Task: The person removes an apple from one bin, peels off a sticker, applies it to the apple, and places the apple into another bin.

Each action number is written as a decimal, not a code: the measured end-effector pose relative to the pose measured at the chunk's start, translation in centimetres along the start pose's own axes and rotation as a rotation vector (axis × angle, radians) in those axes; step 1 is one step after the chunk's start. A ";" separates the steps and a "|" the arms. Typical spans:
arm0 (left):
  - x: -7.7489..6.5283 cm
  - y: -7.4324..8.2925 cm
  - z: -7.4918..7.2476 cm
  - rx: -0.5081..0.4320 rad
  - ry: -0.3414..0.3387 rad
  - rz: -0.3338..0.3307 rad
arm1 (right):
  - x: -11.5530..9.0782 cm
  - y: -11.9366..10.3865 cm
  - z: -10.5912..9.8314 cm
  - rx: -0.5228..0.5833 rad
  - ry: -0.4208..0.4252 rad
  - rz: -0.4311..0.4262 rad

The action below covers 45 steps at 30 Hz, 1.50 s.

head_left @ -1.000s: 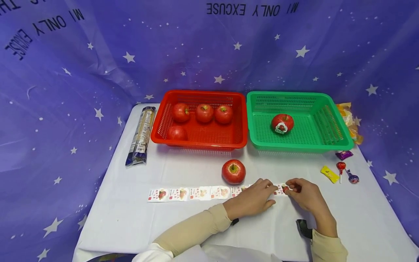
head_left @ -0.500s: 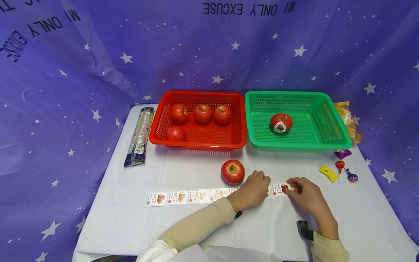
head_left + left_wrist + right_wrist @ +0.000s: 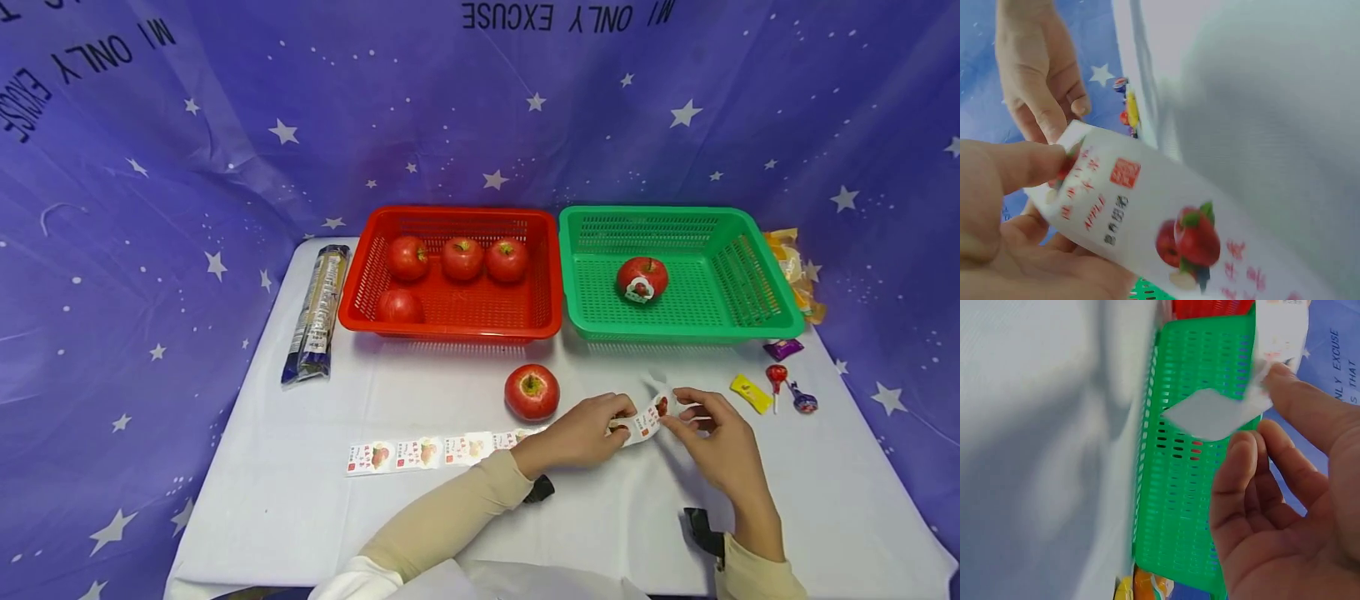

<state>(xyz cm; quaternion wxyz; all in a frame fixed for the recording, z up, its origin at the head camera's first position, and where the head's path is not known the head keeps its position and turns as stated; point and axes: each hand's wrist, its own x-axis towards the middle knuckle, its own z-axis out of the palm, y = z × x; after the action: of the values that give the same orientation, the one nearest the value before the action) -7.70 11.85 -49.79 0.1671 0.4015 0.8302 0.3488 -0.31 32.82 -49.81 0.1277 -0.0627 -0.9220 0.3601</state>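
A strip of printed apple stickers (image 3: pixel 416 453) runs along the table, its right end lifted and bent. My left hand (image 3: pixel 581 433) covers the middle and pinches the strip between thumb and fingers; in the left wrist view the thumb lies across the printed face of the strip (image 3: pixel 1188 237). The right hand (image 3: pixel 716 442) holds the raised end by its fingertips. A blank pale flap (image 3: pixel 1207 415) sticks out from that end in the right wrist view. Just behind the left hand sits a red apple (image 3: pixel 532 392), stem up.
Several apples lie in the red basket (image 3: pixel 450 332) at the back. The green basket (image 3: pixel 682 333) beside it holds one apple (image 3: pixel 642 279) with a sticker on it. A long packet (image 3: pixel 317 317) lies left; wrapped candy (image 3: pixel 752 394) and lollipops (image 3: pixel 777 377) lie right.
The strip's right end has come up off the table and bent, showing a pale flap. The left hand slid right along the strip and now pinches it; the right hand has risen slightly.
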 end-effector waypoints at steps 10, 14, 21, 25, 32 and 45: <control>-0.4 -0.4 -1.2 -0.371 -0.087 -0.004 | -0.1 -1.3 0.1 0.439 -0.094 0.083; -0.4 -0.2 -1.5 -0.324 -0.081 0.029 | 0.1 -2.4 0.2 0.456 -0.028 0.147; 0.1 0.8 -2.0 -0.329 0.082 -0.004 | 0.3 -4.2 0.1 0.143 0.122 0.064; 0.4 1.2 -2.2 -0.399 0.168 -0.038 | 0.3 -5.2 0.0 -0.004 0.176 -0.071; 0.5 1.9 -2.1 -0.428 0.241 -0.070 | 0.3 -6.0 -0.1 -0.083 0.292 -0.194; 0.2 2.1 -2.2 -0.514 0.190 -0.103 | 0.3 -6.4 0.0 -0.084 0.396 -0.289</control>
<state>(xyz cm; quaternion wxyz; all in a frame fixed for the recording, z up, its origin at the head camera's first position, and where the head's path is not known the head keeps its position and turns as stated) -7.94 11.95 -46.78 0.2022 0.2685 0.7457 0.5752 -0.80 28.20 -45.46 0.3535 -0.0048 -0.8925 0.2800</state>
